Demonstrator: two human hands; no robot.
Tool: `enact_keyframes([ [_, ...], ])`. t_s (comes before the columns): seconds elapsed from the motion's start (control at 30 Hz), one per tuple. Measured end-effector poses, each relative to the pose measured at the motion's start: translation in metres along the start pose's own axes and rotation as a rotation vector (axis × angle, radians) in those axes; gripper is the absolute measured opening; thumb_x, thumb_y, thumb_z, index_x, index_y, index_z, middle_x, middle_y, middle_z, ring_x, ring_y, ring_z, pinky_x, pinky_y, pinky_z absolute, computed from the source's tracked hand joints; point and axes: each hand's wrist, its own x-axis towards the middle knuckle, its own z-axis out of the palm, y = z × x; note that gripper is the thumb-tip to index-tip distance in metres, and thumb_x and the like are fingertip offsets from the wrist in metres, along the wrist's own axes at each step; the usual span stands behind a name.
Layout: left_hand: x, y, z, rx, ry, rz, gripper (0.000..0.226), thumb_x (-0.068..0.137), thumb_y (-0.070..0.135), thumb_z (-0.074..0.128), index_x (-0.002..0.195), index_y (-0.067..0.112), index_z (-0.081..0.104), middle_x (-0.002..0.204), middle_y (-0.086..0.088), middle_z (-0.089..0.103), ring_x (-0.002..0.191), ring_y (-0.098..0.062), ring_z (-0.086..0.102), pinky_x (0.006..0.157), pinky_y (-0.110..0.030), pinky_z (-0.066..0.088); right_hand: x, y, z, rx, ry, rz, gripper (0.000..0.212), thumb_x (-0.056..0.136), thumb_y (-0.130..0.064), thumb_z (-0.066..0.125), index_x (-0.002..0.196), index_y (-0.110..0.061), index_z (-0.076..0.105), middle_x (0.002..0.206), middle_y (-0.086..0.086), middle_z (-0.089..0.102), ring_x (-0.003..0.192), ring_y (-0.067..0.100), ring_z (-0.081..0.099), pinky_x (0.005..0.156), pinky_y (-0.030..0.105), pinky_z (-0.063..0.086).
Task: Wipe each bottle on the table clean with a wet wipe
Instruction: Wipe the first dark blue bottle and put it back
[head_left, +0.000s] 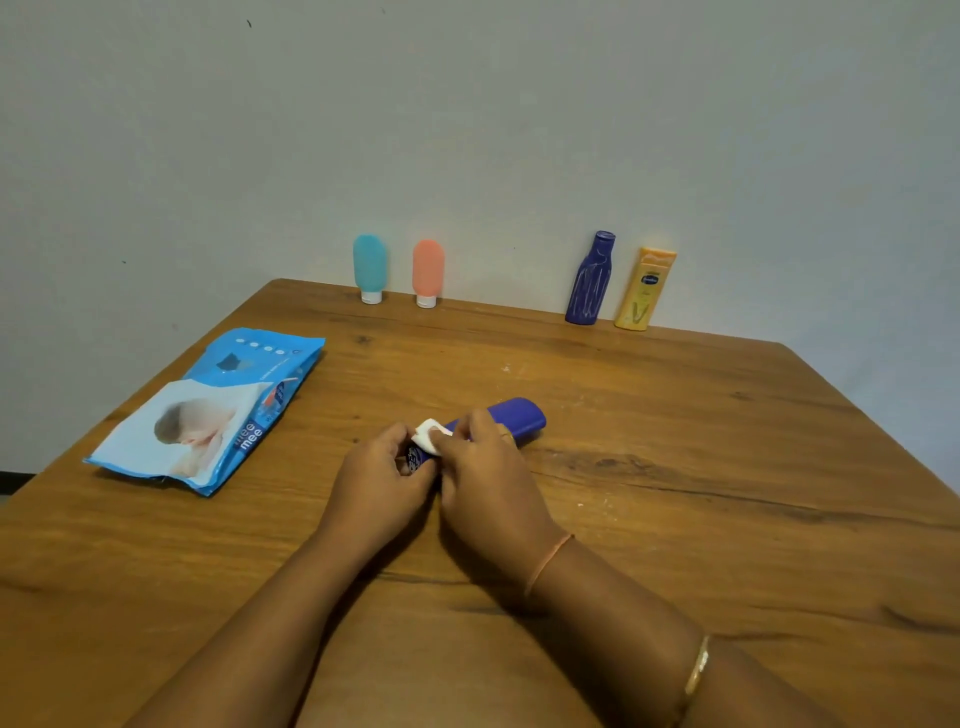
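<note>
A dark blue bottle (511, 417) lies on its side near the middle of the wooden surface (675, 467), its rounded far end pointing away and to the right. Its near end, where white lettering shows, sits between the two hands. A small folded white wet wipe (431, 435) is pressed against the top of the bottle at that near end.

The left hand (382, 480) is curled closed around the near end of the bottle, fingers wrapping the side of it. The right hand (491, 486) lies over the middle of the bottle with its fingers bent, and its thumb and fingertips pinch the wipe against the bottle. A thin orange thread band circles the right wrist, and a gold bangle (696, 670) sits further up that forearm.

To the left of the hands, well apart, a light blue pack of wipes (208, 410) lies flat near the left edge of the surface.

Along the far edge, against the wall, four more bottles stand upright. On the left are a teal tube (370, 267) and, just beside it, a coral tube (428, 273), both resting on their white caps. Further right stand a tall dark blue bottle (591, 280) and a yellow lotion bottle (644, 290), close together.
</note>
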Motion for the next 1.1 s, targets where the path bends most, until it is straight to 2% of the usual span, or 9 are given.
enact_keyframes([
  [0.1, 0.001, -0.003, 0.002, -0.023, 0.004, 0.012, 0.021, 0.078, 0.018, 0.071, 0.091, 0.031, 0.059, 0.083, 0.007, 0.066, 0.069, -0.005, 0.058, 0.066, -0.024, 0.046, 0.006, 0.018, -0.005, -0.029, -0.021, 0.080, 0.029, 0.089, -0.011, 0.047, 0.114, -0.011, 0.062, 0.107, 0.010, 0.046, 0.092, 0.028, 0.046, 0.077, 0.034, 0.039],
  [0.3, 0.003, -0.002, 0.002, 0.040, -0.008, 0.011, 0.029, 0.080, 0.022, 0.070, 0.107, 0.028, 0.060, 0.098, 0.015, 0.060, 0.079, 0.000, 0.055, 0.070, -0.020, 0.040, 0.025, 0.071, -0.016, -0.083, 0.037, 0.429, 0.036, 0.089, -0.008, 0.049, 0.124, -0.014, 0.058, 0.111, 0.006, 0.046, 0.098, 0.023, 0.050, 0.088, 0.034, 0.046],
  [0.37, 0.003, -0.001, 0.003, 0.046, -0.007, 0.008, 0.029, 0.081, 0.023, 0.069, 0.108, 0.029, 0.060, 0.098, 0.015, 0.058, 0.081, 0.001, 0.053, 0.071, -0.021, 0.040, 0.024, 0.060, -0.014, -0.077, 0.031, 0.399, 0.033, 0.088, -0.008, 0.048, 0.119, -0.013, 0.060, 0.111, 0.007, 0.046, 0.099, 0.025, 0.049, 0.086, 0.032, 0.045],
  [0.53, 0.001, -0.005, 0.004, -0.014, 0.004, 0.011, 0.022, 0.080, 0.020, 0.069, 0.098, 0.028, 0.061, 0.091, 0.010, 0.066, 0.080, -0.005, 0.060, 0.072, -0.028, 0.050, -0.001, -0.002, 0.000, -0.039, 0.015, 0.082, 0.031, 0.090, -0.012, 0.045, 0.120, -0.013, 0.055, 0.110, 0.011, 0.045, 0.094, 0.028, 0.045, 0.076, 0.033, 0.037],
  [0.63, 0.001, -0.005, 0.004, -0.014, -0.002, 0.018, 0.021, 0.079, 0.019, 0.069, 0.094, 0.031, 0.060, 0.087, 0.009, 0.067, 0.077, -0.003, 0.061, 0.072, -0.028, 0.051, -0.002, -0.003, -0.003, -0.027, -0.001, 0.051, 0.031, 0.090, -0.012, 0.046, 0.119, -0.013, 0.055, 0.108, 0.010, 0.045, 0.090, 0.028, 0.045, 0.074, 0.031, 0.034],
  [0.77, 0.001, -0.005, 0.005, 0.004, 0.000, 0.023, 0.028, 0.079, 0.021, 0.070, 0.102, 0.031, 0.060, 0.093, 0.012, 0.064, 0.078, -0.003, 0.058, 0.072, -0.023, 0.044, 0.009, 0.037, -0.010, -0.067, -0.010, 0.229, 0.032, 0.089, -0.012, 0.047, 0.119, -0.015, 0.059, 0.109, 0.008, 0.045, 0.092, 0.027, 0.049, 0.083, 0.034, 0.044],
  [0.9, 0.002, -0.004, 0.004, 0.043, 0.000, 0.014, 0.031, 0.081, 0.025, 0.069, 0.110, 0.028, 0.059, 0.100, 0.013, 0.061, 0.078, -0.003, 0.055, 0.072, -0.022, 0.042, 0.023, 0.078, -0.020, -0.048, -0.022, 0.523, 0.034, 0.090, -0.011, 0.051, 0.122, -0.015, 0.058, 0.115, 0.007, 0.049, 0.102, 0.022, 0.051, 0.088, 0.030, 0.044],
  [0.97, 0.002, -0.003, 0.004, 0.042, 0.008, 0.011, 0.030, 0.082, 0.026, 0.067, 0.111, 0.027, 0.059, 0.102, 0.011, 0.058, 0.078, -0.003, 0.053, 0.071, -0.021, 0.041, 0.026, 0.089, -0.027, -0.022, -0.053, 0.614, 0.031, 0.089, -0.010, 0.052, 0.120, -0.014, 0.060, 0.119, 0.008, 0.052, 0.103, 0.022, 0.053, 0.084, 0.028, 0.043],
  [1.1, 0.004, -0.004, 0.003, 0.047, 0.047, 0.027, 0.029, 0.084, 0.023, 0.065, 0.112, 0.019, 0.060, 0.105, 0.006, 0.049, 0.087, -0.009, 0.050, 0.078, -0.022, 0.039, 0.028, 0.087, -0.040, 0.209, 0.160, 0.605, 0.035, 0.092, -0.010, 0.049, 0.126, -0.012, 0.055, 0.116, 0.005, 0.057, 0.102, 0.020, 0.055, 0.080, 0.026, 0.044],
])
